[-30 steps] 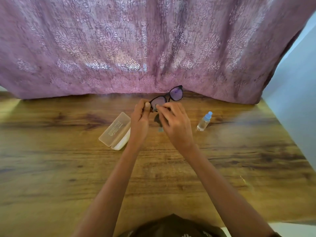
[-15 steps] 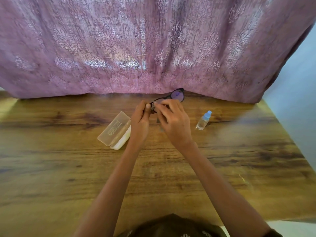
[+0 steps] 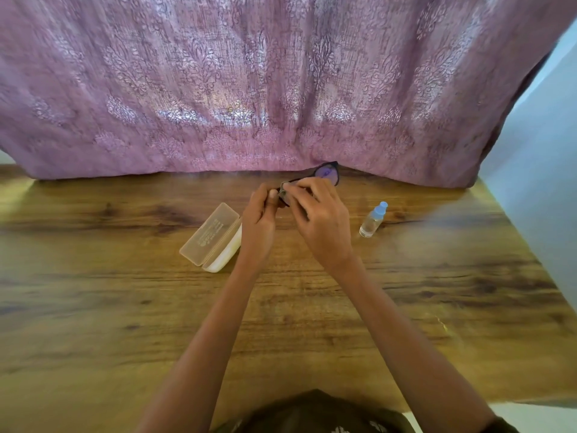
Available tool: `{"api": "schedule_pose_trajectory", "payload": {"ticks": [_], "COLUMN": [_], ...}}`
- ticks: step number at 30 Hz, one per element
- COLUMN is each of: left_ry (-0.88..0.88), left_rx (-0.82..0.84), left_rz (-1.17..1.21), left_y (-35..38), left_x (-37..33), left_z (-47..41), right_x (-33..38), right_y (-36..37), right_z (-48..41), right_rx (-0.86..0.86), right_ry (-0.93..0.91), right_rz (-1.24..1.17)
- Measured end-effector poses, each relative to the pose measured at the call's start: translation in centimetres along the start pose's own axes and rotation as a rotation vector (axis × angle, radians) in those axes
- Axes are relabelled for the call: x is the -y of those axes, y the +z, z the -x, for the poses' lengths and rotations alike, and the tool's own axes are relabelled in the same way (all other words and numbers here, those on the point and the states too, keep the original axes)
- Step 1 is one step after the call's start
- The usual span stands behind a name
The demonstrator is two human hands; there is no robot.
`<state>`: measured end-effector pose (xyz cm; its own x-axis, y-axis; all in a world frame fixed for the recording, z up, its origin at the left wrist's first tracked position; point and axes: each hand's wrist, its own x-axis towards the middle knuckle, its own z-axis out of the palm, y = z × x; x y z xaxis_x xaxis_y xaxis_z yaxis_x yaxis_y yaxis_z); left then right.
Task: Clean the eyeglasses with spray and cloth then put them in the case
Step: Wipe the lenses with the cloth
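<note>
Both hands held the glasses (image 3: 326, 174) above the table (image 3: 125, 307).
Left hand (image 3: 259, 223) pinched the frame's end; right hand (image 3: 321, 220) pressed a cloth (image 3: 284, 189) on the near lens.

Soft daylight filters through the pink curtain (image 3: 281, 89) in front of me, brightest in pale patches near its lower middle. My worktop (image 3: 93, 307) is evenly lit, warm and fairly bright, with a hazy sheen along its far edge and near the right side. Shadows are faint: only a soft dark smudge under my left hand (image 3: 259, 226) and right hand (image 3: 321, 223). The wide lens bows the worktop's edges and stretches my forearms. Detail is slightly soft all over, more so toward the corners.
</note>
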<state>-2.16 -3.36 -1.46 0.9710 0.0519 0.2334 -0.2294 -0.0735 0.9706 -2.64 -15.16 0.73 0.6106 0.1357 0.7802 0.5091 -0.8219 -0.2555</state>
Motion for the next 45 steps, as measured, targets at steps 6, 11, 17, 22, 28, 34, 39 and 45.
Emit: {"api": "schedule_pose_trajectory", "payload": {"ticks": [6, 11, 17, 22, 28, 34, 39, 45], "left_ry": [-0.018, -0.026, -0.068, -0.074, -0.121, -0.088, -0.103, -0.123], "left_rx": [-0.045, -0.065, -0.064, -0.066, -0.058, 0.019, 0.122, 0.251], "left_rz": [0.008, 0.043, 0.082, 0.013, 0.058, 0.044, -0.013, -0.232], "left_y": [0.1, 0.1, -0.1, -0.8, -1.8, -2.3, -3.4, -2.5], "left_x": [-0.1, -0.1, 0.0, 0.1, 0.3, 0.7, 1.0, -1.8], "left_z": [0.1, 0.2, 0.2, 0.2, 0.9, 1.8, 2.3, 0.0], "right_x": [-1.1, -0.5, 1.1, 1.0, -1.5, -2.8, -3.1, -3.1], "right_y": [-0.4, 0.0, 0.7, -0.4, -2.7, -2.9, -2.8, -2.6], "right_z": [0.0, 1.6, 2.6, 1.9, 0.7, 0.5, 0.9, 1.7], "right_rx": [-0.025, -0.029, 0.008, -0.037, -0.23, -0.165, -0.151, -0.052], "right_ry": [0.109, 0.125, 0.026, 0.225, 0.941, 1.194, 1.271, 1.261], "right_rz": [0.018, -0.004, -0.014, -0.207, -0.771, -1.079, -1.144, -1.143]}}
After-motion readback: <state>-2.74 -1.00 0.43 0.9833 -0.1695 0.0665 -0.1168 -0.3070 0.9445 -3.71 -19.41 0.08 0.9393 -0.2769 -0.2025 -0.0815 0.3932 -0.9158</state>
